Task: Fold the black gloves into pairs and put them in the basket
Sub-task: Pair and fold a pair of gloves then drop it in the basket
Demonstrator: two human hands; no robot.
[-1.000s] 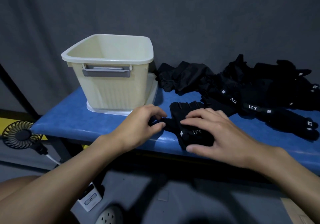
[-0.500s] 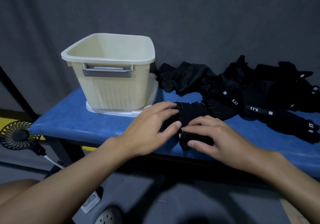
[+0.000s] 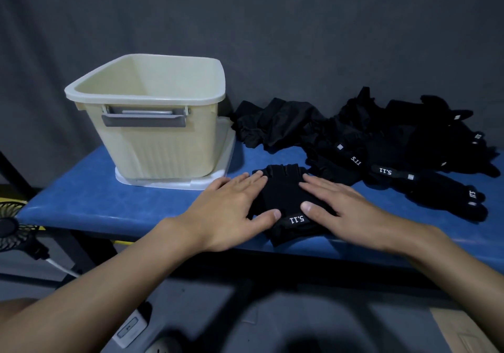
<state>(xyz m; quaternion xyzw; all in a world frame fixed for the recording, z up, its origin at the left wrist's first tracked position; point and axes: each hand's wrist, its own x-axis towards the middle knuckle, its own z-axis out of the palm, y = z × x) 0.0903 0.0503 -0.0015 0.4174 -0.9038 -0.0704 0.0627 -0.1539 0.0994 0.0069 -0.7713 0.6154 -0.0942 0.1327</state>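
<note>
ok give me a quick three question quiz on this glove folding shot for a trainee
1. True or false: the left hand and right hand lie flat on one black glove on the blue table.
2. The cream basket stands: A) left of the glove pile B) right of it C) on it
3. Fill in: the pressed glove's white print reads ____.
Key: 1 true; 2 A; 3 5.11

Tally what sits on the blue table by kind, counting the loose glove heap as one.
Basket: 1
White tray under it: 1
Glove bundle pressed flat by left hand and right hand: 1
Loose glove heap: 1
Total: 4
</note>
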